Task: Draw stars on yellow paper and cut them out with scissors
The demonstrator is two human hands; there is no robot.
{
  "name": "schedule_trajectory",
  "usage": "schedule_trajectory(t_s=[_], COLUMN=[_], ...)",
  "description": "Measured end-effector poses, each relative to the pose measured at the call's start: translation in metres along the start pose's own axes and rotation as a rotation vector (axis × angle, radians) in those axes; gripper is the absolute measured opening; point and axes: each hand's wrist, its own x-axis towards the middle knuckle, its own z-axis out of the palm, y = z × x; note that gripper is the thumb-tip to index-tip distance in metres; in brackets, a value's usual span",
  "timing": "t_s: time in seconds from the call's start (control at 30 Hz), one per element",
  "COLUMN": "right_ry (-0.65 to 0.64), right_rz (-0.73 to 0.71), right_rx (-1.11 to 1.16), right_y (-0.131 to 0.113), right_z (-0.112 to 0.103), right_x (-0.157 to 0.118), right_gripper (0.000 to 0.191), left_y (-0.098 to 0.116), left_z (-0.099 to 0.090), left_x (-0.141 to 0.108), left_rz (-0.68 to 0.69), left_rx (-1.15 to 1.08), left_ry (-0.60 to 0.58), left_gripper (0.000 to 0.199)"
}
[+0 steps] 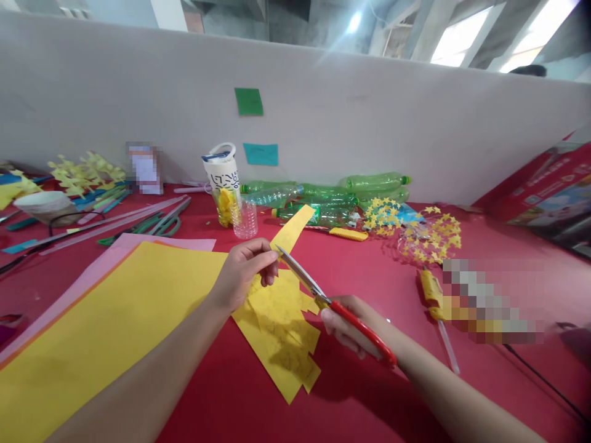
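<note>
Between its thumb and fingers my left hand (247,271) pinches a strip of yellow paper (295,227), which points up and away to the right. My right hand (353,323) is wrapped round the red handles of a pair of scissors (300,271). The blade tips lie at the lower end of the strip, close to my left fingertips. Below both hands, several cut yellow paper pieces (281,338) lie overlapped on the red table. Large yellow sheets (138,307), with orange and pink ones underneath, spread out by my left forearm.
Green plastic bottles (323,191) lie along the white partition. A patterned tumbler (222,172) and a clear cut bottle piece (244,218) stand at centre back. Yellow star decorations (431,237), a box cutter (348,234) and a glue gun (431,295) are to the right; green-handled scissors (159,224) lie left.
</note>
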Motion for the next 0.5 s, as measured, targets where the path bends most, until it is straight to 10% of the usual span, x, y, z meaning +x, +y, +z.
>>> schedule_trajectory(t_s=[0.5], right_ry=[0.017], right_rz=[0.004], right_rx=[-0.058], right_y=[-0.0022], right_z=[-0.0039], right_x=[-0.0014], right_gripper=[0.050], left_y=[0.0060], left_z=[-0.0043], left_x=[0.0003], left_rz=[-0.017], left_rx=[0.046], left_ry=[-0.021], left_gripper=[0.018])
